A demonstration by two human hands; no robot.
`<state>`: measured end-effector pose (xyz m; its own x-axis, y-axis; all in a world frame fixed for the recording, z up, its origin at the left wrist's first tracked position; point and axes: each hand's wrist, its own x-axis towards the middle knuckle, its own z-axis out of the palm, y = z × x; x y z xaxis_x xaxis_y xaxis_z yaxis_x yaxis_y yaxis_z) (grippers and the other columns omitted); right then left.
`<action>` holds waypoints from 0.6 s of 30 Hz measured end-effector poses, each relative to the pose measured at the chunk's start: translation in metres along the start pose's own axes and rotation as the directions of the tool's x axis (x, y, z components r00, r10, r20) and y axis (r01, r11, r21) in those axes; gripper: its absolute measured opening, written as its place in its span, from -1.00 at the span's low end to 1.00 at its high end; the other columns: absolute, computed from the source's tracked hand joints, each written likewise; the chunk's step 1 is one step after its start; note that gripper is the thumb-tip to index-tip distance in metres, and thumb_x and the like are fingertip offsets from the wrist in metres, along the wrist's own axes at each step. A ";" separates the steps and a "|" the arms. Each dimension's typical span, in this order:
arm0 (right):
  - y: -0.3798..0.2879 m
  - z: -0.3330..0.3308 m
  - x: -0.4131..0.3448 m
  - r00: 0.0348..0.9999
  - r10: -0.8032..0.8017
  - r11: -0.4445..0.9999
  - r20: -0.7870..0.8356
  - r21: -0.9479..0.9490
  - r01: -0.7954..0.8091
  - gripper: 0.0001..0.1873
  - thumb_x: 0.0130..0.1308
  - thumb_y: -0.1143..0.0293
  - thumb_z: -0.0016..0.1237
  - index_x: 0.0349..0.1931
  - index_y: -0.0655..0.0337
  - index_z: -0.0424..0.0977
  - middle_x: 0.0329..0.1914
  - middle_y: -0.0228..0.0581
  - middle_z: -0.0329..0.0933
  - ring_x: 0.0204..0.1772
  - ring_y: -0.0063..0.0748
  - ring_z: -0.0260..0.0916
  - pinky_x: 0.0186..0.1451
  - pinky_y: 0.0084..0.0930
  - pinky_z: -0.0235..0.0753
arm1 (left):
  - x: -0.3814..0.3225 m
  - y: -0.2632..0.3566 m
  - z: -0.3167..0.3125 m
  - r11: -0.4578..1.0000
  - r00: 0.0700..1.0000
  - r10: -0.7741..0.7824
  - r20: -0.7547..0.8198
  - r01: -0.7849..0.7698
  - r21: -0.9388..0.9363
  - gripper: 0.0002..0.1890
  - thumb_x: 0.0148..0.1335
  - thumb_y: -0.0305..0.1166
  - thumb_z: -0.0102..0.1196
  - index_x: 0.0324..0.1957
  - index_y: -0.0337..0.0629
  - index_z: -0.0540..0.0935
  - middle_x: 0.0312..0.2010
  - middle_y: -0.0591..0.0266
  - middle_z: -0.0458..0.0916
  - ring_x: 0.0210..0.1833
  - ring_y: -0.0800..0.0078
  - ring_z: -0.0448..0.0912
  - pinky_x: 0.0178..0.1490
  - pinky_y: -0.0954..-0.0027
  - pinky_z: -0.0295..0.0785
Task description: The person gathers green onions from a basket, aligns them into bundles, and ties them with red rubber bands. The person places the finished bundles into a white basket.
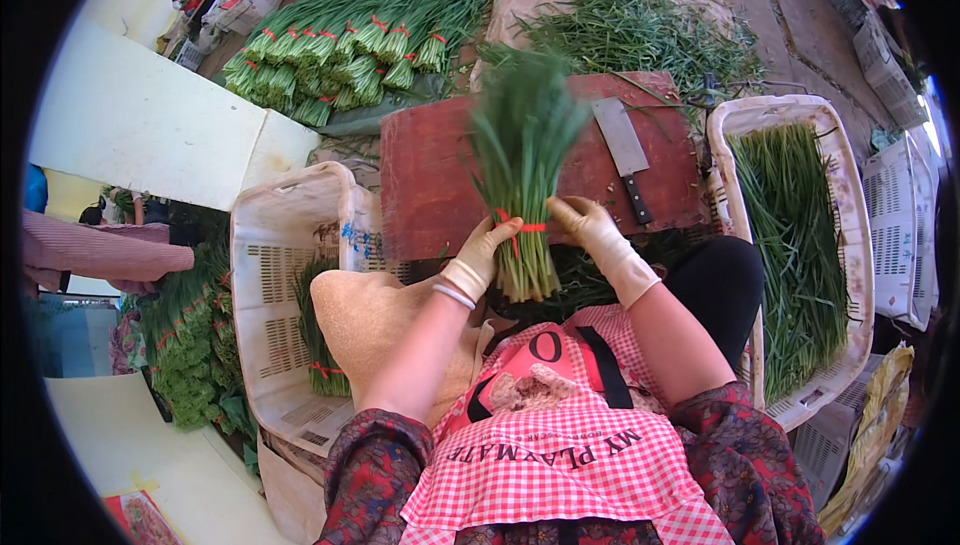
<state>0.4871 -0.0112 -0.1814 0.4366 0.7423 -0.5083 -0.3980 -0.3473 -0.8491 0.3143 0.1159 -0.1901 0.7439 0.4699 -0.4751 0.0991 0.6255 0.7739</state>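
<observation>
My left hand (480, 254), in a thin pale glove, grips a bundle of green garlic chives (525, 170) near its cut ends. A red tie (531, 228) goes round the bundle, which stands upright, its leafy top blurred. My right hand (589, 234), gloved too, is at the right side of the bundle by the tie, fingers partly bent; whether it touches the stems is unclear. Behind the bundle lies a worn red board (435, 177), with a cleaver (622, 144) on its right part, black handle towards me.
On the right, a white plastic crate (859, 245) holds loose chives (791, 245). A left crate (251, 305) holds a tied bundle (322, 357). Tied bundles (345, 57) are stacked beyond the board, beside a heap of loose leaves (652, 35). Another person's sleeve (112, 249) shows at left.
</observation>
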 end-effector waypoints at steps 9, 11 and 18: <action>-0.082 0.030 -0.008 0.586 -0.749 0.047 0.308 -0.858 0.511 -0.08 0.02 0.09 0.34 0.41 0.24 0.33 0.09 -0.03 0.61 0.09 0.04 0.59 0.17 -0.06 0.55 | 0.023 0.012 -0.022 0.915 0.914 0.342 0.220 -0.270 -0.300 -0.29 0.24 -0.13 0.43 0.35 -0.17 0.46 0.27 0.27 0.54 0.33 0.33 0.50 0.37 0.23 0.46; -0.074 0.032 0.011 0.519 -0.778 -0.211 0.354 -0.925 0.315 -0.24 0.20 0.18 0.17 0.44 0.12 0.34 0.26 -0.12 0.53 0.26 -0.09 0.51 0.36 -0.04 0.43 | 0.020 0.006 -0.031 0.820 0.957 0.218 0.193 -0.287 0.495 -0.44 0.30 -0.32 0.35 0.29 -0.28 0.53 0.26 0.23 0.57 0.29 0.40 0.54 0.33 0.32 0.49; 0.003 0.029 0.055 0.767 -0.475 -0.397 0.432 -0.883 0.251 -0.37 0.44 0.28 -0.10 0.52 0.08 0.24 0.54 -0.18 0.31 0.56 -0.11 0.22 0.66 -0.07 0.02 | 0.008 0.005 0.010 0.020 0.874 0.354 0.332 -0.362 0.932 -0.24 0.12 -0.34 0.42 0.38 -0.28 0.45 0.21 0.04 0.63 0.28 0.11 0.58 0.43 0.16 0.41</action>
<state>0.4862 0.0451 -0.2074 0.1756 0.9815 0.0759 0.9799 -0.1816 0.0822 0.3272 0.1163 -0.1856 0.9047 0.4259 -0.0024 0.3489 -0.7378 0.5778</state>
